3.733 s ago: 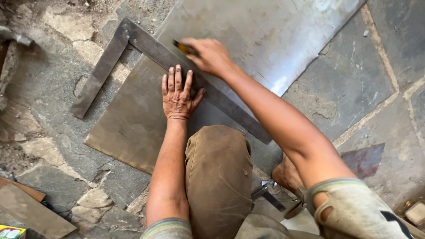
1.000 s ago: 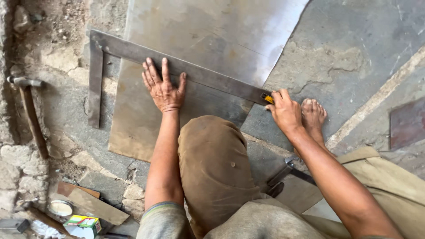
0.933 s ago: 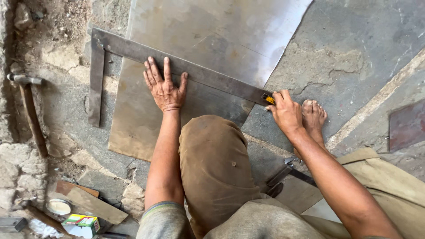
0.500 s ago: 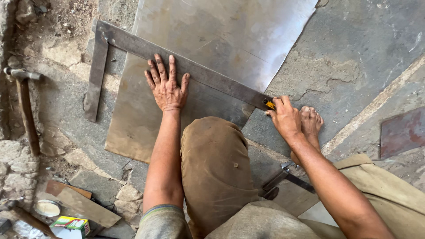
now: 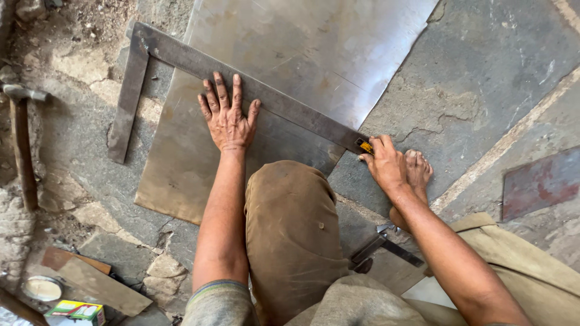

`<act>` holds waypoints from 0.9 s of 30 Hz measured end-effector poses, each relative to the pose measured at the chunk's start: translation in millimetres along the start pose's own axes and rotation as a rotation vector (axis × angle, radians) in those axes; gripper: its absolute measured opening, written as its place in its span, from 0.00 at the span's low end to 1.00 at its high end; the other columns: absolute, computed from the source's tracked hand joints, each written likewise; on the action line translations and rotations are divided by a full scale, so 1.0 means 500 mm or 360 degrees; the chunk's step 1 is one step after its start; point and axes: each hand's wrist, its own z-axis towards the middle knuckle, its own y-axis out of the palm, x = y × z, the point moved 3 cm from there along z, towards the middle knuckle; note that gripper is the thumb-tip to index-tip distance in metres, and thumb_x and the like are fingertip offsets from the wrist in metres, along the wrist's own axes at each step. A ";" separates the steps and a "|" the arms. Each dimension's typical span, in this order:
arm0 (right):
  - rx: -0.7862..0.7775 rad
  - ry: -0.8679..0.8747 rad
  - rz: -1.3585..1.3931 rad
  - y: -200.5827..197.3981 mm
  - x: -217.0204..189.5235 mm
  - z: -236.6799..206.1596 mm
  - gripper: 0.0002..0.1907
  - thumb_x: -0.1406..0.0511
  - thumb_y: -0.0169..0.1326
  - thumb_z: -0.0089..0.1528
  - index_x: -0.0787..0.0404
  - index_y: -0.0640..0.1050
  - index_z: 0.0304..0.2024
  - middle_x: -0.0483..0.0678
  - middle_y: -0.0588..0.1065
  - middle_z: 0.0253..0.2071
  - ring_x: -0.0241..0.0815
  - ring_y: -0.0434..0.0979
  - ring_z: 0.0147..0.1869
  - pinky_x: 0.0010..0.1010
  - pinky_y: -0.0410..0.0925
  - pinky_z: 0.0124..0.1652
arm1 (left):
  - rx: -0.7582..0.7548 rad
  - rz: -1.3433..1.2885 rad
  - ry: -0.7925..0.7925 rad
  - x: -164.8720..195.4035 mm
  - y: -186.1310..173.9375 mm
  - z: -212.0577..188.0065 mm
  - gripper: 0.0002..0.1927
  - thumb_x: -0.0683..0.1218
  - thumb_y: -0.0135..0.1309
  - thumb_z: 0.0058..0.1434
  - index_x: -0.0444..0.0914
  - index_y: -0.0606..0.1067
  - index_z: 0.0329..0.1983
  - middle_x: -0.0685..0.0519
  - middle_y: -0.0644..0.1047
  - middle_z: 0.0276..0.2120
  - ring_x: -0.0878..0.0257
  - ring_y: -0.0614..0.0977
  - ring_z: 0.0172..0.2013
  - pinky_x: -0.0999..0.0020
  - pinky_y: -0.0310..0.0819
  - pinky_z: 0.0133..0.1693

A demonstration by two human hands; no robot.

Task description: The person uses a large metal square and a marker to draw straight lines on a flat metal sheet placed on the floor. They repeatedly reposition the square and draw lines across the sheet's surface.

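Note:
A large grey metal sheet (image 5: pixel 302 42) lies flat on the stone floor. An L-shaped steel square (image 5: pixel 181 57) rests across it, its long arm running diagonally to the sheet's right edge. My left hand (image 5: pixel 226 118) lies flat with fingers spread, fingertips pressing the long arm of the square. My right hand (image 5: pixel 386 166) is closed on a small yellow-tipped marking tool (image 5: pixel 364 145) at the end of the square, at the sheet's edge. My knee (image 5: pixel 290 211) and bare foot (image 5: pixel 417 172) rest below.
A hammer (image 5: pixel 21 142) lies at the far left on rough stone. Metal shears (image 5: pixel 386 244) lie under my right arm. A rusty metal offcut (image 5: pixel 541 181) sits at the right. Wood scraps (image 5: pixel 90 281), a small round tin (image 5: pixel 41 288) and a small box (image 5: pixel 75 312) lie at bottom left.
My right hand has slid with the marking tool from the upper part of the square's long arm down to its right end. My left hand stays pressed on the square.

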 end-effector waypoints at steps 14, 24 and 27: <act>-0.0207 0.0138 -0.0043 0.025 0.025 0.008 0.25 0.59 0.62 0.63 0.67 0.73 0.57 0.53 0.70 0.54 0.51 0.82 0.35 0.38 0.78 0.31 | -0.0033 -0.0035 -0.0013 0.001 -0.004 0.005 0.39 0.73 0.36 0.71 0.55 0.52 0.81 0.49 0.45 0.80 0.45 0.44 0.78 0.43 0.30 0.74; 0.0061 -0.0247 0.0425 -0.098 -0.047 0.101 0.20 0.59 0.60 0.65 0.68 0.77 0.52 0.59 0.75 0.47 0.58 0.78 0.50 0.45 0.71 0.49 | 0.0153 -0.0126 0.0062 -0.006 0.006 0.007 0.39 0.71 0.43 0.70 0.55 0.56 0.81 0.49 0.49 0.80 0.46 0.46 0.78 0.43 0.32 0.74; -0.0055 -0.0364 0.0582 -0.146 -0.173 0.255 0.19 0.58 0.56 0.69 0.68 0.79 0.52 0.59 0.76 0.44 0.54 0.77 0.50 0.41 0.69 0.50 | 0.0195 -0.0123 0.0065 -0.009 0.014 0.009 0.39 0.71 0.44 0.70 0.56 0.57 0.81 0.49 0.51 0.79 0.47 0.47 0.78 0.43 0.33 0.74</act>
